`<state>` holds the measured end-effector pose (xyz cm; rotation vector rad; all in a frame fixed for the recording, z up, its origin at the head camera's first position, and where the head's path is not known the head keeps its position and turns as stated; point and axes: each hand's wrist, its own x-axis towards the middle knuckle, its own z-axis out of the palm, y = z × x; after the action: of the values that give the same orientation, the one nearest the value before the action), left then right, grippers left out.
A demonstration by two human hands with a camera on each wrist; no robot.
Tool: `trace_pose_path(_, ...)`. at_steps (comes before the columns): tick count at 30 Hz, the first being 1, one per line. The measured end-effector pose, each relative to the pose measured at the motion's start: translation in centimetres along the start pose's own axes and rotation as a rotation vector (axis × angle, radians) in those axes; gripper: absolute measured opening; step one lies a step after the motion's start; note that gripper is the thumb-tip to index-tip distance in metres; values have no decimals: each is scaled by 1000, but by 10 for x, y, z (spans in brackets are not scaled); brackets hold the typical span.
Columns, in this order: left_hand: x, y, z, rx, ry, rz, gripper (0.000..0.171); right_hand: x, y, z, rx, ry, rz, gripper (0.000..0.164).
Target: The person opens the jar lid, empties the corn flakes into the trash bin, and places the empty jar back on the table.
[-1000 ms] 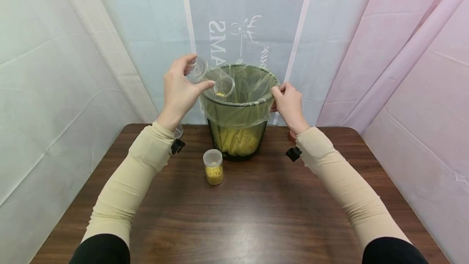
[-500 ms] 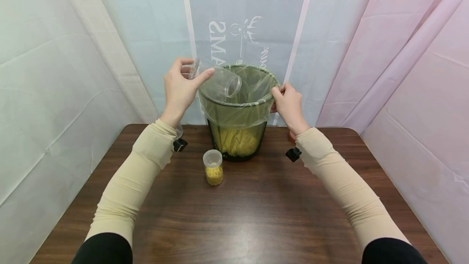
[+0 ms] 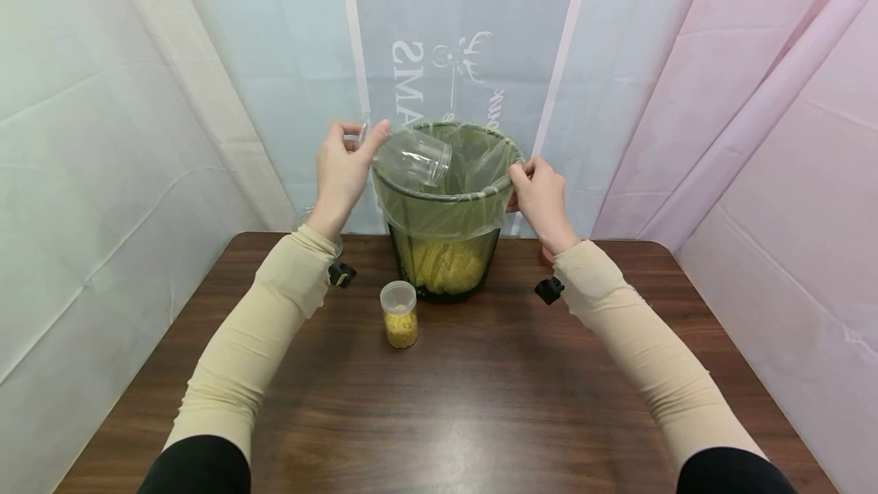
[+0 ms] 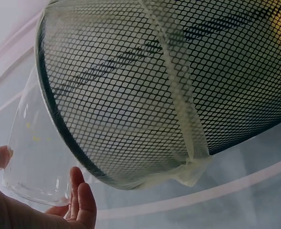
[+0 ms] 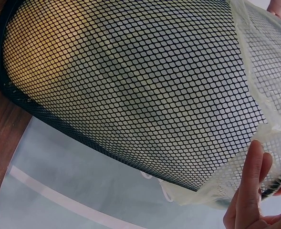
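My left hand (image 3: 345,174) grips a clear plastic jar (image 3: 417,158) by its base end, tipped on its side with the mouth over the bin's opening. A few yellow bits cling inside it in the left wrist view. The black mesh wastebasket (image 3: 447,250) is lined with a thin greenish bag (image 3: 439,218) folded over the rim, and a yellow mass shows through the mesh low down. On the rim's right side my right hand (image 3: 542,197) pinches the bag and rim between thumb and fingers. In the right wrist view its fingers (image 5: 249,183) lie along the mesh outside.
A lidded jar (image 3: 399,315) of yellow bits stands on the brown wooden table (image 3: 446,418), in front of the wastebasket. Another clear container (image 3: 337,245) is partly hidden behind the left wrist. A reddish object (image 3: 546,255) peeks out by the right wrist. Fabric hangs behind and at both sides.
My left hand has turned the jar further over, its mouth shifting right and facing more into the wastebasket. The yellow bits seen at its mouth earlier no longer show there. My right hand stays put.
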<state>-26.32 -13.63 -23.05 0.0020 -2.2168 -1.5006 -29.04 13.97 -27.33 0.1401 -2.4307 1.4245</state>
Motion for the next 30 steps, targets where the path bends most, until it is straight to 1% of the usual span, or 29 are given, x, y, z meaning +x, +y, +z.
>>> trace_pose_path(2, 0, 0, 1, 30, 5, 35, 71, 0, 0, 0, 4, 0, 4, 21)
trace_pose_path(4, -1, 1, 3, 70, 6, 100, 71, -1, 1, 0, 5, 0, 3, 21)
trace_pose_path(5, -2, 2, 4, 88, 6, 146, 71, -1, 1, 0, 2, 0, 0, 21)
trace_pose_path(8, -5, 7, 6, 131, -1, 312, 71, -1, 2, 0, -5, 5, -11, 22)
trace_pose_path(10, -8, 11, 8, 141, -10, 418, 71, -1, 2, 0, -11, 8, -20, 23)
trace_pose_path(12, -11, 15, 10, 154, -18, 505, 69, 0, 2, 0, -13, 10, -25, 23)
trace_pose_path(16, -14, 20, 13, 167, -29, 623, 68, 0, 2, 0, -13, 9, -24, 23)
trace_pose_path(19, -14, 20, 14, 170, -33, 681, 68, -1, 2, 1, -14, 7, -18, 23)
trace_pose_path(21, -15, 21, 15, 174, -31, 702, 68, 0, 2, 1, -14, 6, -18, 23)
trace_pose_path(22, -15, 21, 15, 176, -28, 703, 67, 0, 3, 1, -12, 8, -19, 23)
trace_pose_path(24, -16, 23, 15, 178, -19, 677, 65, 0, 3, 1, -10, 10, -21, 23)
trace_pose_path(26, -16, 25, 14, 182, -2, 626, 65, 1, 3, 1, -9, 11, -20, 23)
trace_pose_path(28, -15, 26, 13, 174, 10, 555, 67, 1, 3, 1, -8, 9, -15, 23)
trace_pose_path(30, -13, 27, 12, 144, 7, 478, 68, 1, 2, 1, -8, 6, -9, 22)
